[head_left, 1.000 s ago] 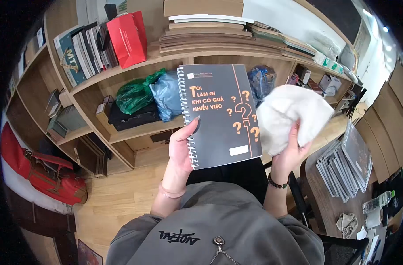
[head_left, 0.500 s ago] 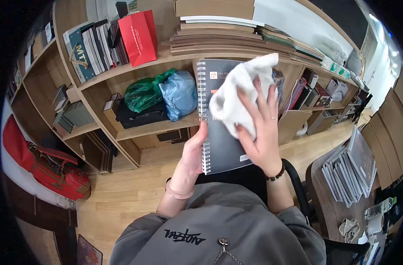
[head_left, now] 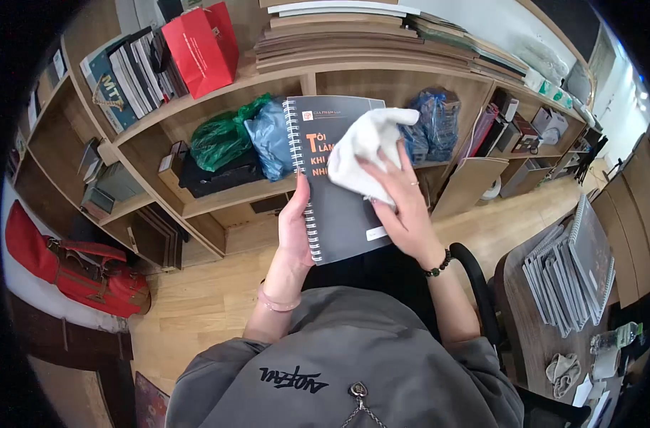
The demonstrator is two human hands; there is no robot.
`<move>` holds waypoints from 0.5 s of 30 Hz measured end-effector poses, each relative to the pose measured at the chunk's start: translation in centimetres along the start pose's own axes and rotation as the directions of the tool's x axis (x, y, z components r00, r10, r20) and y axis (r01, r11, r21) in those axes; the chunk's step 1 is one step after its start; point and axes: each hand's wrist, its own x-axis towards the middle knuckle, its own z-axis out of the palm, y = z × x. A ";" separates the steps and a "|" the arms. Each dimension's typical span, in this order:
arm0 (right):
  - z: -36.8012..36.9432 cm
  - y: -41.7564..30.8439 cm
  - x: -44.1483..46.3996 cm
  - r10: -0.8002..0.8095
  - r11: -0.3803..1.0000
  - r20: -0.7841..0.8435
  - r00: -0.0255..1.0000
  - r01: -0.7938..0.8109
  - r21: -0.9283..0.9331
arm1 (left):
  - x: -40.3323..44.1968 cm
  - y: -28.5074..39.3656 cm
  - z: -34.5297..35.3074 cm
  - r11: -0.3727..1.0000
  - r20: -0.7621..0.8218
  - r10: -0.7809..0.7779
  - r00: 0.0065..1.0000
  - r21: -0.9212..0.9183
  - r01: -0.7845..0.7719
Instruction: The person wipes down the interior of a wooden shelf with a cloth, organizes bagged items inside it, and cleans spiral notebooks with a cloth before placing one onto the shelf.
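Upright-ish, slightly tilted, a dark grey notebook (head_left: 339, 221) with a smooth cover and white wire coils stands in front of the person's torso; the left hand (head_left: 294, 225) is clamped on its coiled edge, thumb on the front, the other fingers hidden behind. Across the upper right of the cover lies a white cloth (head_left: 360, 157), soft, bunched and rounded in its folds; the right hand (head_left: 400, 207) rests over it, fingers spread apart, the cloth between them and the cover. Orange and white lettering shows on the left (the rest sits under the cloth), and a small white rectangle marks the lower part.

Beyond, pale wood-grain shelving (head_left: 225, 201) curves across the view; it bears a crisp red paper bag (head_left: 200, 53), flat layered brown boards (head_left: 360, 43), a crinkled, shiny green plastic bag (head_left: 221, 143) just beside a blue one, and another translucent blue plastic bag (head_left: 439, 125) farther right. To the right, a table (head_left: 514, 285) with a rounded corner holds a fanned stack of spiral-bound notebooks (head_left: 564, 274); nearer the person are a crumpled greyish rag (head_left: 564, 372) and a clear plastic bottle (head_left: 613, 339) lying tilted; a red bag with brown trim (head_left: 93, 278) sits at far left.
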 end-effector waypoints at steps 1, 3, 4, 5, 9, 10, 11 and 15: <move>0.2 0.4 -0.8 -0.045 0.997 0.095 0.994 0.050 -0.051 | 0.4 -0.1 -0.4 1.000 -0.034 -0.020 0.999 -0.025 0.019; 0.6 1.9 -2.6 -0.085 0.991 0.193 0.978 0.102 -0.082 | 1.4 0.3 -1.1 0.996 -0.090 -0.062 0.994 -0.065 0.056; 0.2 3.4 -3.7 -0.028 0.992 0.222 0.975 0.000 0.123 | 1.9 0.3 -1.6 0.997 -0.099 -0.057 0.993 -0.064 0.051; -0.3 4.8 -4.8 0.023 0.942 0.264 0.964 -0.109 0.316 | 2.5 0.3 -2.3 0.997 -0.140 -0.074 0.987 -0.026 0.071; 0.2 11.7 -10.4 0.755 0.251 0.130 0.642 -0.466 0.849 | 3.5 0.2 -9.1 0.963 -0.357 -0.187 0.915 0.116 0.242; 0.3 13.5 -11.8 0.753 0.249 0.130 0.645 -0.462 0.851 | 4.0 0.1 -10.9 0.915 -0.474 -0.247 0.845 0.173 0.365; 0.3 15.1 -13.1 0.806 -0.090 0.253 0.536 -0.311 0.946 | 4.1 -0.4 -11.5 0.915 -0.472 -0.243 0.847 0.179 0.362; 2.4 19.9 -17.4 0.701 -0.671 0.524 0.484 0.200 0.714 | 6.0 -2.0 -13.9 0.923 -0.424 -0.374 0.825 -0.082 0.376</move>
